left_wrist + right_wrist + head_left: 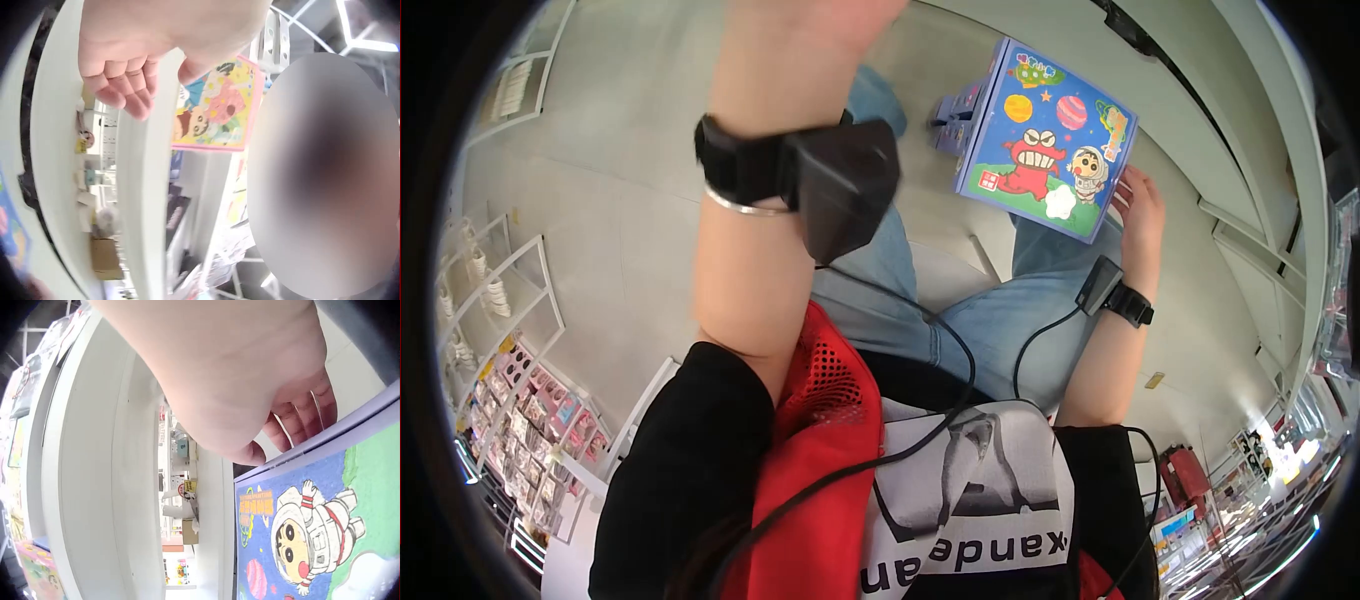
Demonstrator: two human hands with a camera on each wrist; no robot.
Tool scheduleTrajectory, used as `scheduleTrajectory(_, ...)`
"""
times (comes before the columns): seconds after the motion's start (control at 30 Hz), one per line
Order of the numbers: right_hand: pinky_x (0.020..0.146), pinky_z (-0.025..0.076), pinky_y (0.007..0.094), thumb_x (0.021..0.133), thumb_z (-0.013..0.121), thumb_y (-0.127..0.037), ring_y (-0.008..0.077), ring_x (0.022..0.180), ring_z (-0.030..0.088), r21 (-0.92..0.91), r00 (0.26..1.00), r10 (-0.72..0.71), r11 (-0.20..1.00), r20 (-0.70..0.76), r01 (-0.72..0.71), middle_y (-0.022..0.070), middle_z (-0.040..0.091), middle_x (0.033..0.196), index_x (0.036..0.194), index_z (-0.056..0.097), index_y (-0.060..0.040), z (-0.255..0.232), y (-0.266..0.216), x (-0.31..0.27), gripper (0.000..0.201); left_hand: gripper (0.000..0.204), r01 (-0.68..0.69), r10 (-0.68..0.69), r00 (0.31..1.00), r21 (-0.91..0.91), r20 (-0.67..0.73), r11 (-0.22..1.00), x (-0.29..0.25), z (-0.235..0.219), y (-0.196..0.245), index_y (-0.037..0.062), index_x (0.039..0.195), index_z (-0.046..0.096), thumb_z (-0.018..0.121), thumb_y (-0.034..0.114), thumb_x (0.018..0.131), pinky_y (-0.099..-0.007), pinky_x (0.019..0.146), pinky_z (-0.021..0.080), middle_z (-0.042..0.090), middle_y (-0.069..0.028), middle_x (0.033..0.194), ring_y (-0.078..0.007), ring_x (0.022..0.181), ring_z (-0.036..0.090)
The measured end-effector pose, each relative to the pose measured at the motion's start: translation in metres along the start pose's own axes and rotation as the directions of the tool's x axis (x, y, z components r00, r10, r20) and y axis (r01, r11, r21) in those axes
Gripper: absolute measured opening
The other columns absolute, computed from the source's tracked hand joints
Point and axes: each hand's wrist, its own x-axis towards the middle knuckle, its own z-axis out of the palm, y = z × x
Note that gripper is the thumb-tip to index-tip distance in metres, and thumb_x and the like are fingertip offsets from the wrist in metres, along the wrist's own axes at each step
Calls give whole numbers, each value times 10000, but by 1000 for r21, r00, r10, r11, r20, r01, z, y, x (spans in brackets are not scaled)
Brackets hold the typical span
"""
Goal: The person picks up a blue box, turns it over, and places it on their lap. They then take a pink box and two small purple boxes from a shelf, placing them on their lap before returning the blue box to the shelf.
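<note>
A blue square box (1050, 130) with a cartoon astronaut and a red creature on its lid lies tilted over my knees in the head view. My right hand (1142, 215) rests along its right edge. In the right wrist view, the fingers (300, 422) and thumb meet the box's lavender side, and the fingertips are partly hidden behind the edge. My left hand (134, 62) is raised, only its base showing at the top of the head view. Its fingers hang loosely bent, and the thumb overlaps a pink-edged yellow cartoon box (222, 112) in the left wrist view.
White shelf panels (94, 462) run beside the right hand, with a small brown carton (107, 257) behind them. A white wire rack (510, 280) and a stand of small packets (525, 420) stand at the left. A black cable (920, 440) crosses my torso.
</note>
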Motion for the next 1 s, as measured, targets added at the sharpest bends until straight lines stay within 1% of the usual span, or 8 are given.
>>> scheduleTrajectory(0.23,802,480,279,927,603,-190,149,939,602,-311,945,-292,921,-146,236,72,651,1022,1118,600,6,-25,-30,-60,274,176,-137,46,969,-371,-243,918,-28,-117,-25,38,1030,600,499,173,977,-327,801,468,645,-64,961,-179,856,598)
scheduleTrajectory(0.27,809,473,274,916,607,-173,141,938,592,-265,922,-345,918,-173,294,73,653,1005,1104,607,-6,-31,-31,-66,252,115,-215,-23,820,-345,-572,914,-32,-105,-28,60,900,572,501,134,953,-344,756,464,598,-48,840,-194,776,560)
scheduleTrajectory(0.37,844,486,304,901,598,-109,171,1003,603,-422,869,-443,846,-218,325,89,627,1112,1146,572,-20,-27,-87,-109,262,122,-137,-181,622,-334,-762,933,-37,-137,-39,119,832,544,520,174,938,-302,671,398,527,11,744,-132,707,482)
scheduleTrajectory(0.6,837,479,318,868,597,-39,197,1034,596,-473,699,-687,692,-198,546,91,615,1118,1125,568,-20,-15,-213,-175,260,86,-90,-139,739,-301,-659,949,-22,-158,-22,115,937,543,518,197,942,-244,647,400,533,18,811,-104,714,482)
scheduleTrajectory(0.7,841,474,340,847,598,-17,227,1033,595,-649,585,-811,447,-4,616,105,603,1101,1134,551,-16,-5,-266,-190,291,100,55,6,637,53,-771,997,-18,-163,-26,106,983,578,535,183,935,-247,642,432,559,14,825,-101,725,516)
scheduleTrajectory(0.8,843,477,373,818,613,-14,295,1021,583,-756,511,-839,210,187,620,134,579,1096,1141,535,-16,8,-319,-190,332,156,286,126,633,382,-764,879,-10,-166,-43,75,1015,606,559,186,917,-255,662,462,608,-12,856,-117,730,557)
scheduleTrajectory(0.87,855,477,407,793,630,-23,353,1029,565,-839,399,-844,-102,357,535,158,562,1101,1147,519,-17,13,-349,-178,371,192,330,284,842,854,-459,402,-9,-174,-60,34,1026,616,575,174,901,-272,696,485,647,-44,893,-138,741,591)
scheduleTrajectory(1.0,859,482,447,758,658,-69,384,1061,559,-860,359,-822,-275,442,429,169,559,1093,1173,492,-21,16,-411,-130,450,204,319,216,900,910,-379,265,-4,-135,-64,14,1036,610,556,160,904,-284,733,497,662,-59,927,-150,769,603)
